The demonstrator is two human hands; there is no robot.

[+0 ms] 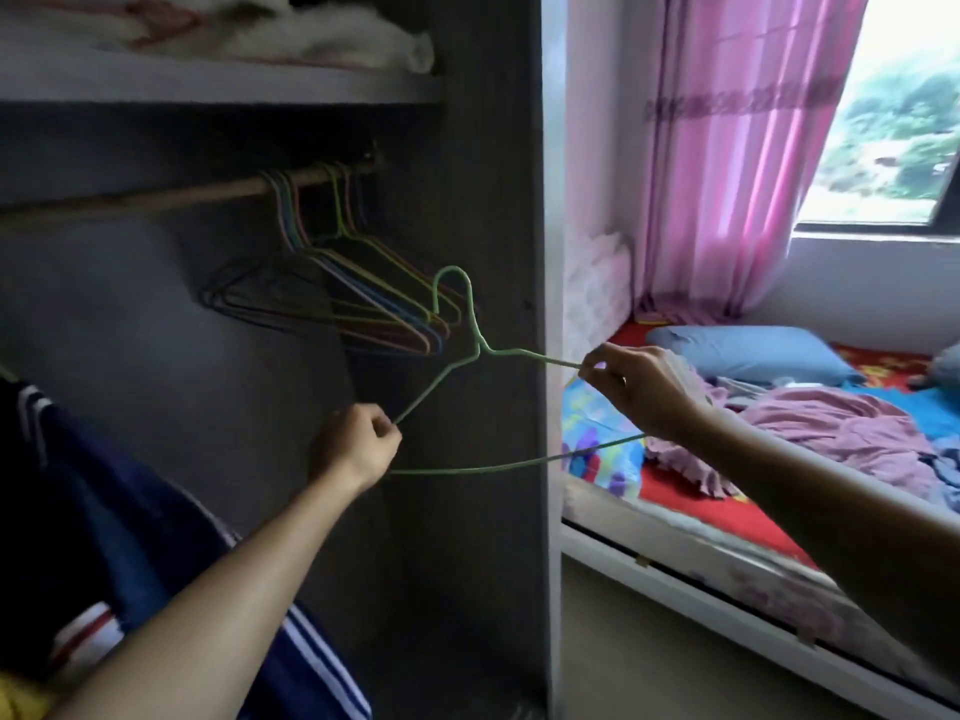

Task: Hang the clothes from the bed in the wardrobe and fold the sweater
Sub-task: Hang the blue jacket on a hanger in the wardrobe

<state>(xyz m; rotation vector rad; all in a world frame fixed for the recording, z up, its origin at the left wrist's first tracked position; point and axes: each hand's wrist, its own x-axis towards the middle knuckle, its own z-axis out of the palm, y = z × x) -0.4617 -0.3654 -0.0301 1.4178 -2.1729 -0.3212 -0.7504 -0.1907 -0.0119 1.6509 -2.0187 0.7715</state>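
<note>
Green hanger (470, 324) off rail (156, 202) — left hand (358, 449) pinches one shoulder, right hand (636, 389) pinches other, hook up; likely readied for clothes (831, 433) beyond right hand on bed (727, 532).

Green hanger (482, 351) is showing as thin wire under a smooth matt coating; the rail (208, 192) is looking like bare pale wood, the wardrobe side panel (488, 148) like dark, matt wood-grain board. White bundle (337, 41) on the top shelf (208, 81) is reading as fluffy, furry stuff. Mauve garment (841, 433) is lying as soft, crumpled matt cloth, blue pillow (748, 353) is looking smooth-woven, and pink curtain (727, 148) is letting light through thin fabric.
</note>
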